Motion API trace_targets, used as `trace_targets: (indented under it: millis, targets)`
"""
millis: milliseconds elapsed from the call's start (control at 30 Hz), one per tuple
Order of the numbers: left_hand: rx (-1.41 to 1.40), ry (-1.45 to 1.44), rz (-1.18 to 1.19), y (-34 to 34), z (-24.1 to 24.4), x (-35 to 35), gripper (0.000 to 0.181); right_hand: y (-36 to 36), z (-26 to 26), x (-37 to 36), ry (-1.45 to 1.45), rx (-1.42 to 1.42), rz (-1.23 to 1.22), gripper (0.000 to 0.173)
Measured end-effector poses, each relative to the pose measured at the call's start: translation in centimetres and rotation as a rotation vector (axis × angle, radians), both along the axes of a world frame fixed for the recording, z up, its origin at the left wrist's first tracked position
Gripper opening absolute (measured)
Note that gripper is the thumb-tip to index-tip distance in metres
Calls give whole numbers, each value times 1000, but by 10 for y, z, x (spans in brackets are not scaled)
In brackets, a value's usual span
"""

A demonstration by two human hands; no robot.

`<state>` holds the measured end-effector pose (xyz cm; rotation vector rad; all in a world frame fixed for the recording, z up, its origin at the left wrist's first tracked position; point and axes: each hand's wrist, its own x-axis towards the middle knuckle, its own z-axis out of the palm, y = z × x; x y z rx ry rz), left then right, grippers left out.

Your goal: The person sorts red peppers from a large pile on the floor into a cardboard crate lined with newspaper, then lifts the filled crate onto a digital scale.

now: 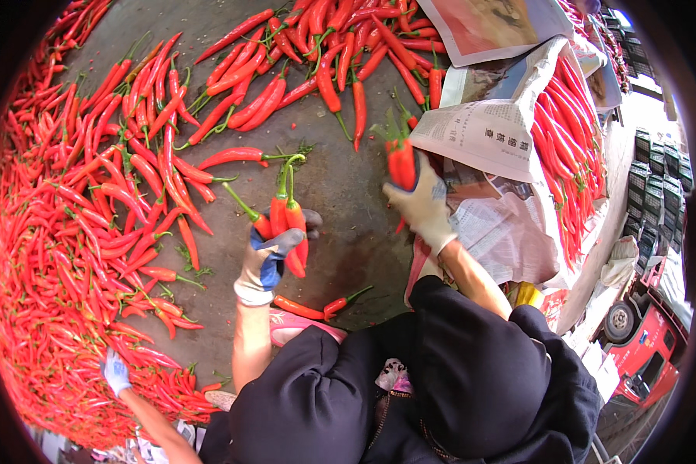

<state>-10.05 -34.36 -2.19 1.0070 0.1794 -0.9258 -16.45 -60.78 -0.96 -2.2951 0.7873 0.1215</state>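
Observation:
My left hand [272,249], in a white work glove with a blue and grey palm, grips a few red chilli peppers [295,216], their green stems pointing up and away from me. To the right, my right hand [424,200] wears a similar glove and is closed around a small bunch of red chillies [402,162], slightly blurred at the stem end. That hand is beside the newspaper sheets [475,136] that line a container packed with long red chillies [568,145]. Two loose chillies [336,306] lie on the dark floor [348,249] near my pink shoe [304,330].
A large heap of red chillies [64,290] fills the left side. Another loose pile [325,52] lies at the far side. A co-worker's gloved hand [115,371] reaches into the heap at lower left. Black crates [655,185] and a red vehicle [638,354] stand at far right.

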Motion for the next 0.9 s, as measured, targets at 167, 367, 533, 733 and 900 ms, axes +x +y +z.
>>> trace_targets:
  millis: [167, 367, 533, 733, 900]
  targets:
    - [-287, 134, 24, -25, -14, -19, 45, -32, -23, -2, 285, -225, -88, 76]
    - [-393, 234, 44, -35, -26, -40, 54, -24, -7, 6, 437, -176, -143, 76]
    - [-532, 331, 33, -36, -32, -45, 58, -38, -4, -1, 529, -103, -200, 68]
    - [-725, 387, 66, -38, -28, -37, 61, -41, -30, -5, 290, 22, -138, 64]
    - [-403, 340, 201, -41, -35, -38, 54, -2, -11, -2, 104, 597, -43, 57]
